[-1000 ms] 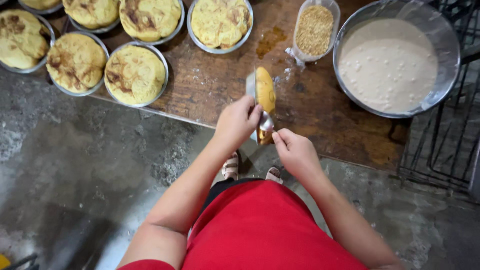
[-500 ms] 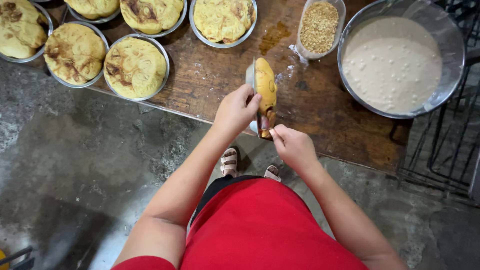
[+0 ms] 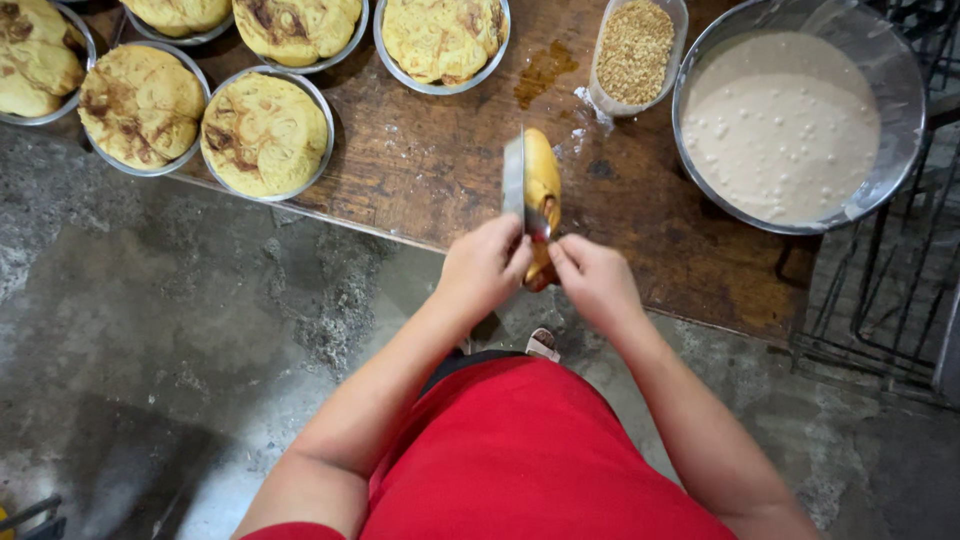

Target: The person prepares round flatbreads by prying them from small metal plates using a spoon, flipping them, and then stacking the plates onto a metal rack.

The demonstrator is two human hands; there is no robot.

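Observation:
A small round metal pan stands tipped on its edge over the wooden table, with a yellow, brown-streaked round of dough in it facing right. My left hand grips the pan's lower rim from the left. From the right, my right hand pinches the same lower edge, fingertips against the dough. The two hands almost touch.
Several metal pans of swirled yellow dough sit along the table's left and back. A clear tub of brown crumbs and a large steel bowl of pale batter stand at the right. A dark wire rack is beside the table, over the concrete floor.
The pan has turned further onto its edge, so its dough now faces right. My hands have drawn closer together at its lower rim.

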